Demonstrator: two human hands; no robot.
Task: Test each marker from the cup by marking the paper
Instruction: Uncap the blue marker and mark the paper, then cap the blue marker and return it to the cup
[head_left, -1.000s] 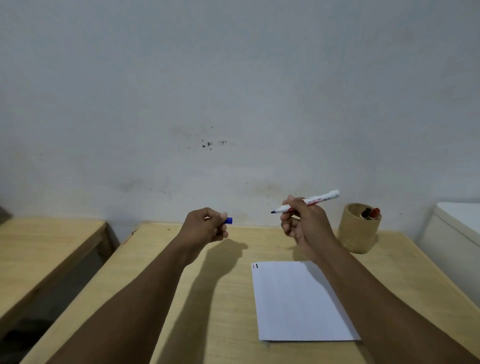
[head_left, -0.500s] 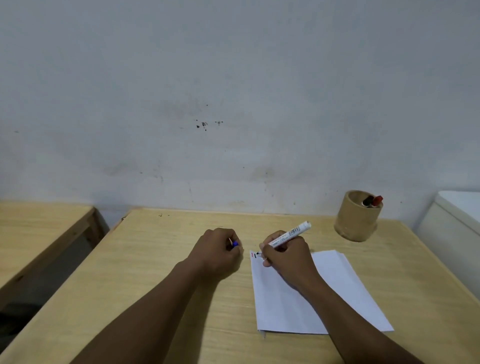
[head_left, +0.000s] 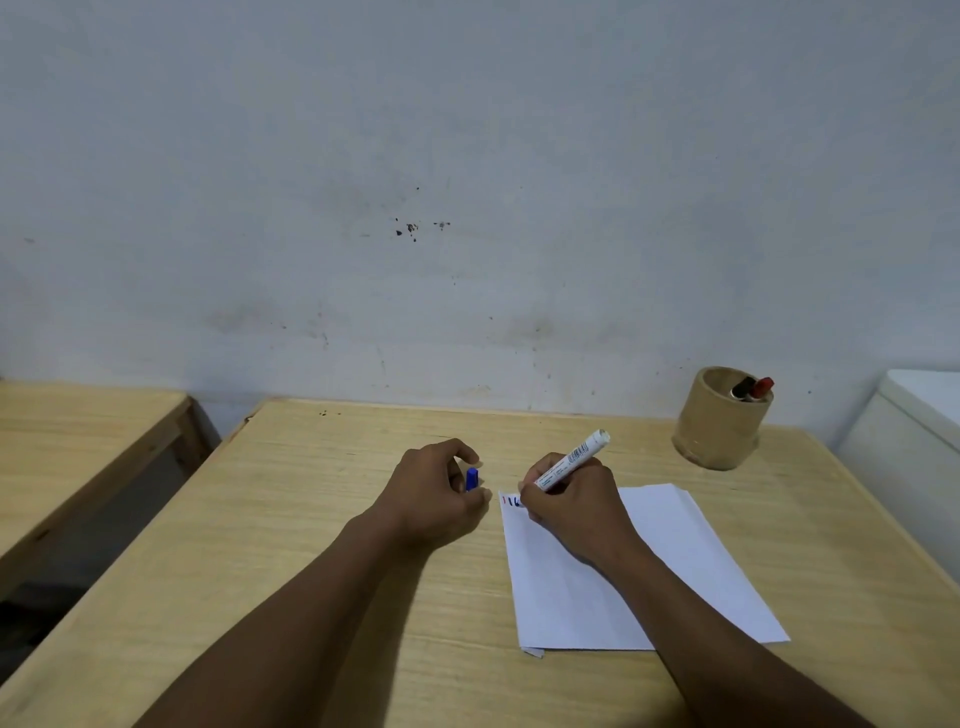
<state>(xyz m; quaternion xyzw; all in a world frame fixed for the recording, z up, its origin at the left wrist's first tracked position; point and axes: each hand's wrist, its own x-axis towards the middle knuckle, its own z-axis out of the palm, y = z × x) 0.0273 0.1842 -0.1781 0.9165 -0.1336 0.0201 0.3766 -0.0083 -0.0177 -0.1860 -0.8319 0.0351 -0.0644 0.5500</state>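
Observation:
A white sheet of paper (head_left: 691, 566) lies on the wooden table (head_left: 322, 571). My right hand (head_left: 576, 506) grips a white marker (head_left: 571, 460) with its tip down at the paper's top left corner, where short red, black and blue marks (head_left: 511, 501) show. The tip itself is hidden by my fingers. My left hand (head_left: 436, 493) rests on the table just left of the paper, closed around the blue cap (head_left: 471, 478). A tan cup (head_left: 719, 418) stands at the back right and holds a black marker (head_left: 743, 388) and a red marker (head_left: 762, 387).
A second wooden table (head_left: 78, 441) stands to the left across a gap. A white box-like object (head_left: 914, 441) sits at the right edge. A grey wall rises behind the table.
Both hands came down from mid-air to the table. The marker tip went to the paper's corner, where a blue stroke now sits beside the earlier marks.

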